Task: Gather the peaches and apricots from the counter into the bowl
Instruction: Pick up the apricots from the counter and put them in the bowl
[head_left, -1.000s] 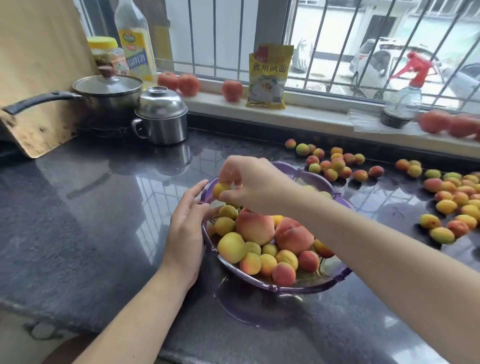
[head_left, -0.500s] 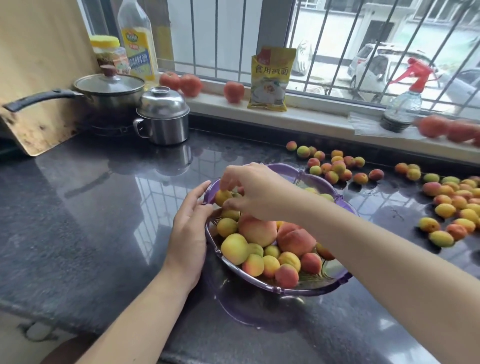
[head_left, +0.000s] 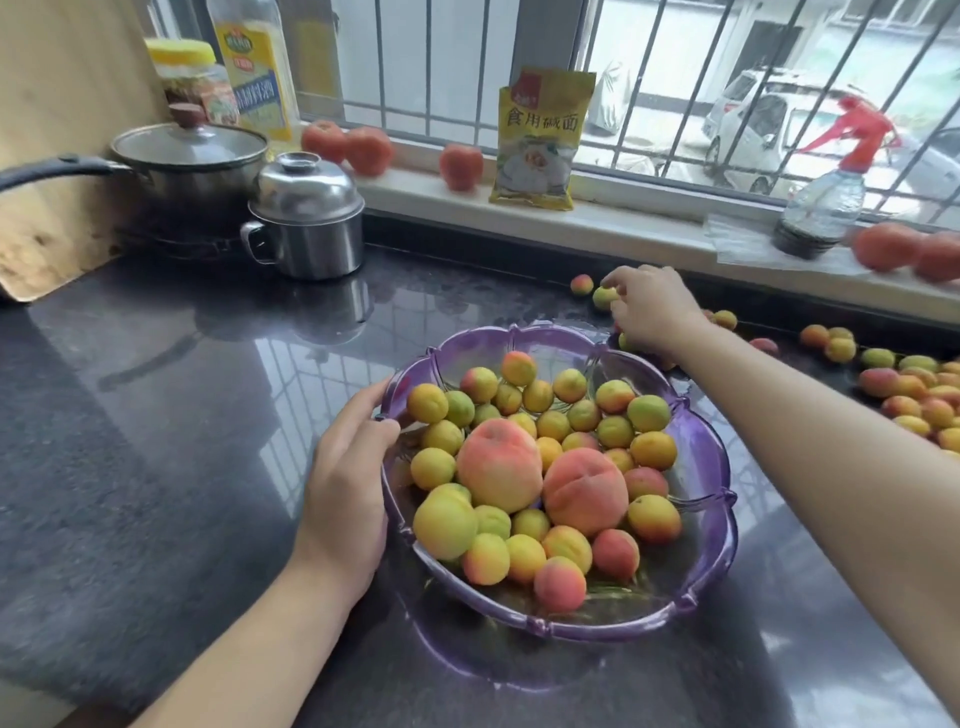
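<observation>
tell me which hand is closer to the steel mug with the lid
Left, narrowly. The left hand holds the purple bowl rim, down the counter from the steel mug. The right hand is farther off to the mug's right, fingers on an apricot.

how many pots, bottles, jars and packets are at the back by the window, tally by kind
lidded pots: 2 (saucepan, steel mug)
bottles: 2 (oil bottle, spray bottle)
jars: 1 (yellow-lidded jar)
packets: 1 (yellow packet)
total: 6
</observation>
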